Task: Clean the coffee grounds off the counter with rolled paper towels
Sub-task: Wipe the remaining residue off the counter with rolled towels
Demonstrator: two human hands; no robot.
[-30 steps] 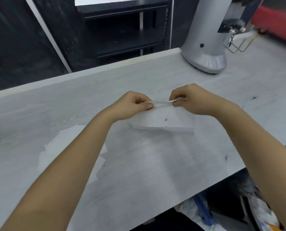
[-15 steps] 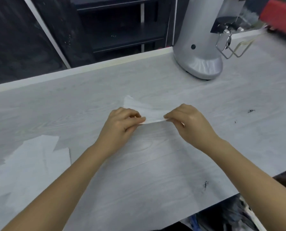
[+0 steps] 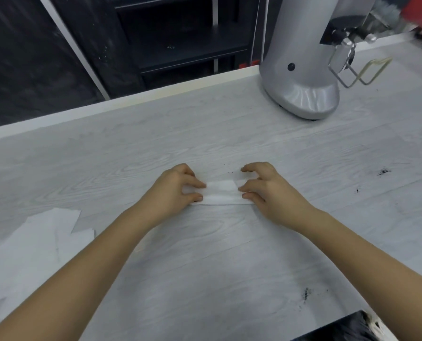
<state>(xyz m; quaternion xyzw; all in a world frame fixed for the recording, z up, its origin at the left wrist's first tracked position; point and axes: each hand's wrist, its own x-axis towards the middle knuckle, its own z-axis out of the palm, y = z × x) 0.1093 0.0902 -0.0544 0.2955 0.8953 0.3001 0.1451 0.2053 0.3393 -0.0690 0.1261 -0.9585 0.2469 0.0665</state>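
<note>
A white paper towel (image 3: pixel 221 193), folded into a narrow strip, lies flat in the middle of the pale wood-grain counter (image 3: pixel 205 254). My left hand (image 3: pixel 173 190) pinches its left end between thumb and forefinger. My right hand (image 3: pixel 266 190) pinches its right end the same way, the other fingers spread with their tips on the counter. Dark coffee grounds (image 3: pixel 383 172) lie in a patch at the right. A second smear of grounds (image 3: pixel 305 294) sits near the front edge, with a few specks (image 3: pixel 229 172) just beyond the towel.
A silver coffee grinder (image 3: pixel 301 70) with a wire fork stands at the back right. Loose flat paper towels (image 3: pixel 32 242) lie at the left. A dark shelf unit (image 3: pixel 180 33) is behind the counter's far edge. The counter's front edge drops off at the lower right.
The towel went from held up between both hands to lying on the counter as a narrower folded strip. Both hands came down onto its ends.
</note>
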